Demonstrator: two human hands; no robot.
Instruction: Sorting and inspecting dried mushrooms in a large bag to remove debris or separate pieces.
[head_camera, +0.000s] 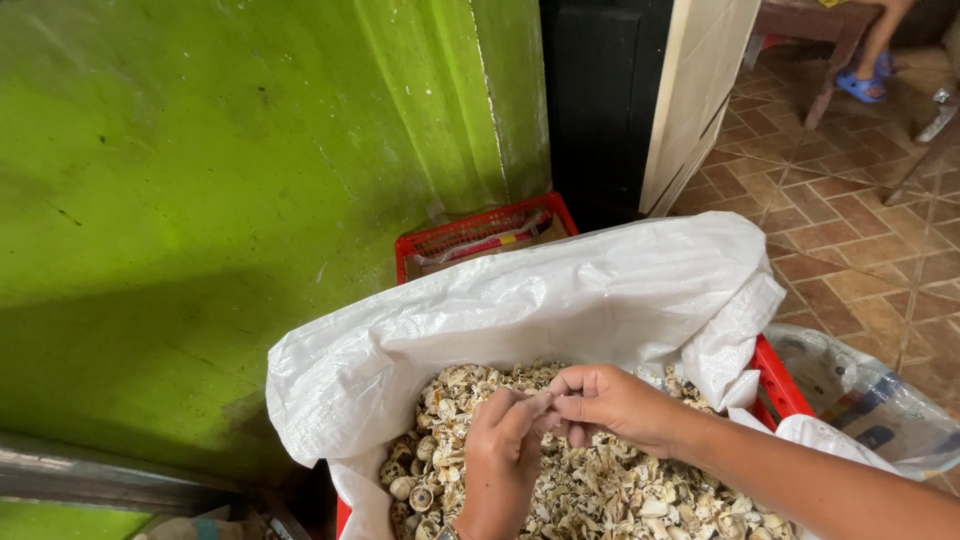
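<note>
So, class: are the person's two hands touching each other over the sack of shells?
Touching. The head view shows the left hand and right hand meeting fingertip to fingertip above the shells.

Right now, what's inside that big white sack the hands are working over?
The white sack holds a heap of pale shells, some spiral. The left hand and right hand meet above it. Deeper layers are hidden.
</note>
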